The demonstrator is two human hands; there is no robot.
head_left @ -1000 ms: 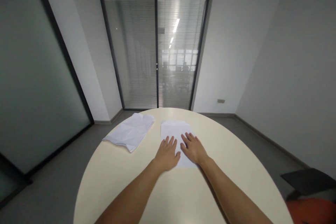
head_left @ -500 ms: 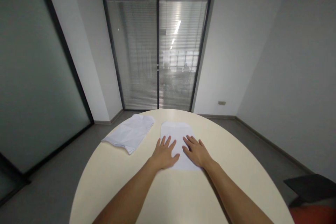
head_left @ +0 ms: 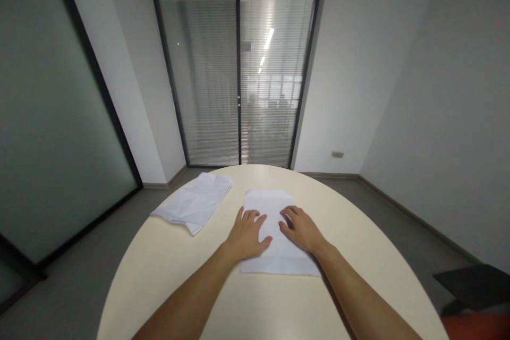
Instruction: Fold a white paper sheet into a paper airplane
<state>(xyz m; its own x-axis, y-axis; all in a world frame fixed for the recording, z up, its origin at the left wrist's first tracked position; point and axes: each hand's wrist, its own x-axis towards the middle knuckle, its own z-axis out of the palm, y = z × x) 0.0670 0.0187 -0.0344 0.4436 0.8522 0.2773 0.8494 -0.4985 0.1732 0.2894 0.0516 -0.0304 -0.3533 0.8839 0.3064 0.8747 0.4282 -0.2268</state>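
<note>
On the round table (head_left: pixel 167 276), right in front of the person, what is that white thing?

— "It is a sheet of paper (head_left: pixel 274 260). It lies flat, with faint fold lines across it. Both hands are on top of it."

— "How are the hands sitting?"

— "The left hand (head_left: pixel 246 234) lies palm down on the left part of the sheet. Its fingers are spread apart and flat. The right hand (head_left: pixel 302 228) lies palm down on the right part. Its fingers curl a little at the tips, but they are not closed around anything. Neither hand pinches or grabs the paper. They just press on it."

— "Why press like that?"

— "I think flat hands keep a thin sheet from sliding or popping up. A creased sheet likes to lift, and two hands side by side hold down both halves."

— "What is the other white thing?"

— "That is a pile of crumpled paper (head_left: pixel 193 203). It sits to the left and a bit farther away, near the table's edge, well apart from the hands. It looks wrinkled and folded over. Maybe it is put aside there so it stays out of the way."

— "Anything else around?"

— "A glass door with blinds (head_left: pixel 239 79) is behind the table. A dark chair (head_left: pixel 472 284) shows at the right edge."
</note>
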